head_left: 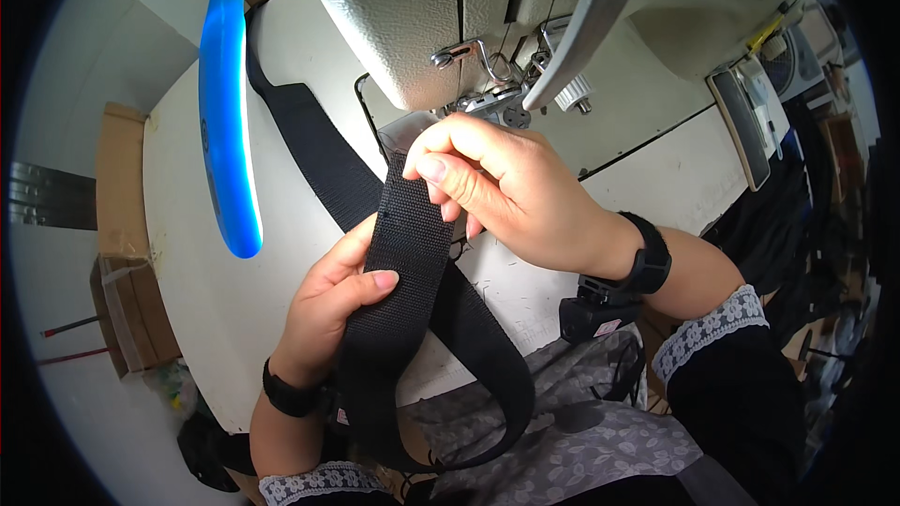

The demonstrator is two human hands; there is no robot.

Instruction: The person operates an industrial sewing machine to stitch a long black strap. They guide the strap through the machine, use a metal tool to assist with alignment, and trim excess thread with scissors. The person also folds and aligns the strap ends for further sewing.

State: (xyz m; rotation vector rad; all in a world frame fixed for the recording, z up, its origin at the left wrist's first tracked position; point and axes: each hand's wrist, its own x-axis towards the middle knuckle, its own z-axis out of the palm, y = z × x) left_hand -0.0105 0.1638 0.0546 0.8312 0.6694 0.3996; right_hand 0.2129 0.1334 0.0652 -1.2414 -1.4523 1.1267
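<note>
A wide black woven strap [405,253] runs from my lap up toward the needle area of a grey sewing machine [422,19]. My left hand [330,305] grips the strap from its left edge, thumb on top. My right hand [506,192] pinches the strap's upper end just below the presser foot [497,108]. The strap loops down over my lap [487,394], and another length [314,145] lies across the white table [197,253] toward the back left. Both wrists wear black bands.
A blue curved bar [228,112] hangs over the table's left side. Cardboard boxes [127,262] stand on the floor at left. A grey control panel [741,126] sits at right, with dark fabric piled beyond it.
</note>
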